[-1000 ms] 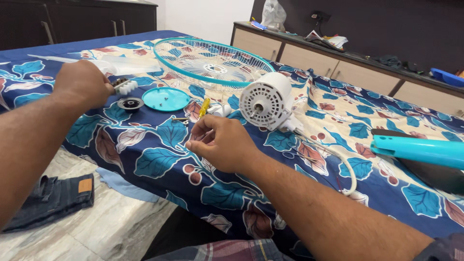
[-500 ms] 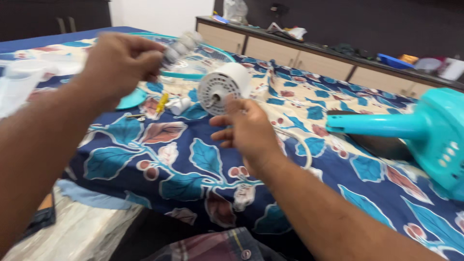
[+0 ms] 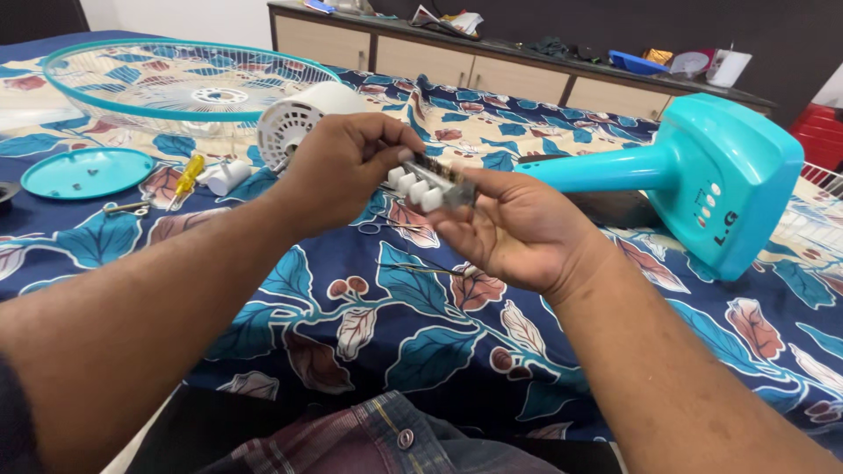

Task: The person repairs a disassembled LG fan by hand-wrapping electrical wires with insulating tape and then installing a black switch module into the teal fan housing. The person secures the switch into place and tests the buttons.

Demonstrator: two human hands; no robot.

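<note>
Head view: a switch block point(image 3: 428, 184) is pinched between both hands, left hand point(image 3: 338, 167) clamped above, right hand point(image 3: 518, 228) closed beneath, over the bedsheet point(image 3: 369, 298).

Bed w/ blue floral sheet point(image 3: 351, 316) fills my view. White fan motor housing point(image 3: 294, 123) lies near centre, just in front of teal-rimmed wire fan guard point(image 3: 176, 83) at upper left. Teal round cap point(image 3: 83, 171) at left edge, small screws inside. Yellow-handled screwdriver point(image 3: 187, 175) just beside small white cylinder point(image 3: 226, 175). Teal fan base w/ stem point(image 3: 702, 175) lies on its side at right. I see long wooden cabinet point(image 3: 492, 75) behind, cluttered top, blue tray point(image 3: 637, 61) on it.
</note>
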